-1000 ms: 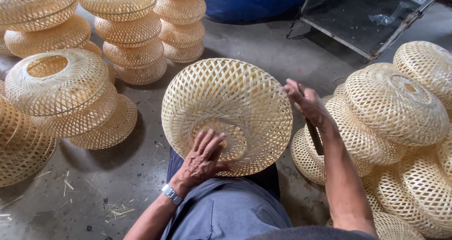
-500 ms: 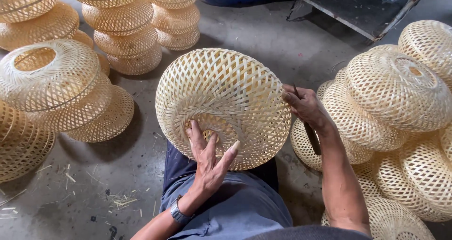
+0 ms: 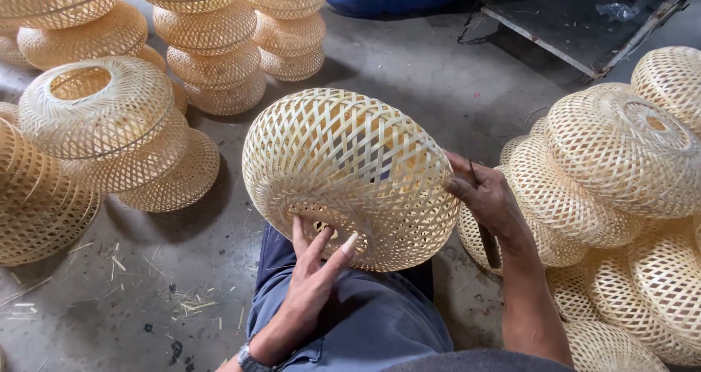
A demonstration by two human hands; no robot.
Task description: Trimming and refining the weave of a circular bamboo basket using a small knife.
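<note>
A pale woven bamboo basket point(image 3: 350, 167), round and open-latticed, rests tilted on my lap. My left hand point(image 3: 314, 270) presses against its lower rim with the fingers spread upward. My right hand point(image 3: 485, 197) grips the basket's right edge. A thin dark tool point(image 3: 483, 226) runs through that same hand, its tip pointing down past the wrist.
Stacks of similar woven baskets point(image 3: 212, 43) stand at the back left, and more are piled at the left point(image 3: 95, 124) and at the right point(image 3: 621, 167). A dark metal frame point(image 3: 577, 14) lies at the back right. Bamboo slivers litter the concrete floor point(image 3: 146, 292).
The basket has turned and tipped further on my lap. My left hand slid from its flat centre down to the lower rim, fingers now spread. The right hand stays on the right edge.
</note>
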